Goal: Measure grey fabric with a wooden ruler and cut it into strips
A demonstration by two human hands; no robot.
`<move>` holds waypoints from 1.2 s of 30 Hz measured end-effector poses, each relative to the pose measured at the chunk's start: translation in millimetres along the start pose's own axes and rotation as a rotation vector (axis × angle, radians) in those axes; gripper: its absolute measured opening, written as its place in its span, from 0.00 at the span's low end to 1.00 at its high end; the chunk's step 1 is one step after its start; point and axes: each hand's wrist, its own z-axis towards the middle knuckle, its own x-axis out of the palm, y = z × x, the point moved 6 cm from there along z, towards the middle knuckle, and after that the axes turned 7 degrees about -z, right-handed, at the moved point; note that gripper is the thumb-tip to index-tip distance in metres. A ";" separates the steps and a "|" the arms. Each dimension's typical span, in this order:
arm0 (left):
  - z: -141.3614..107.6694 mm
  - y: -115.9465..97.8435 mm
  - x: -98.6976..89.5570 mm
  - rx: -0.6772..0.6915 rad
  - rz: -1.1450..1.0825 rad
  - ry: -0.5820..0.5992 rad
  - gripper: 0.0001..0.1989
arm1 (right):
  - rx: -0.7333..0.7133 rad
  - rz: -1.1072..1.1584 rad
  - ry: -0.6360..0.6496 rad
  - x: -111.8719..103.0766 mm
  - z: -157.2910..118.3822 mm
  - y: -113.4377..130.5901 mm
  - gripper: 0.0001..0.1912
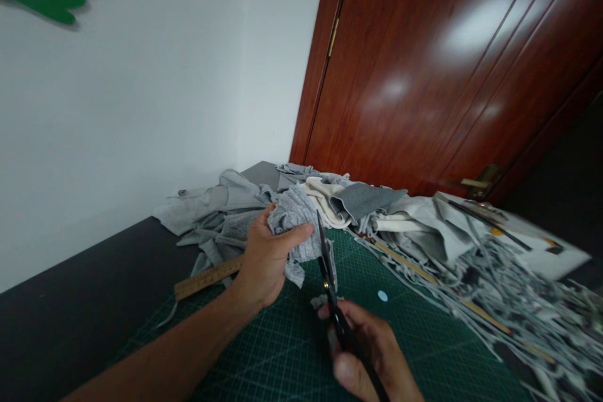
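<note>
In the middle of the head view my left hand (268, 257) grips a bunched piece of grey knit fabric (294, 217), thumb pressed on top. My right hand (372, 352) is closed round the handles of black scissors (328, 282), whose blades point up and away along the fabric's right edge. Whether the blades touch or cut the cloth I cannot tell. A small grey scrap (319, 303) shows by the right fingertips. Beneath both hands lies a green cutting mat (273, 339) with a grid.
Heaped fabric (235, 201) lies along the wall, with a wooden ruler (207, 279) before it. Tangled grey strips (518, 295) cover the right side, near a white board (560, 257). A small pale disc (382, 296) rests on the mat. Behind stands a brown door (424, 75).
</note>
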 end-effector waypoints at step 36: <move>7.9 0.0 -5.6 -0.048 0.026 0.029 0.26 | 0.045 -0.105 -0.047 -1.7 -2.5 -6.4 0.30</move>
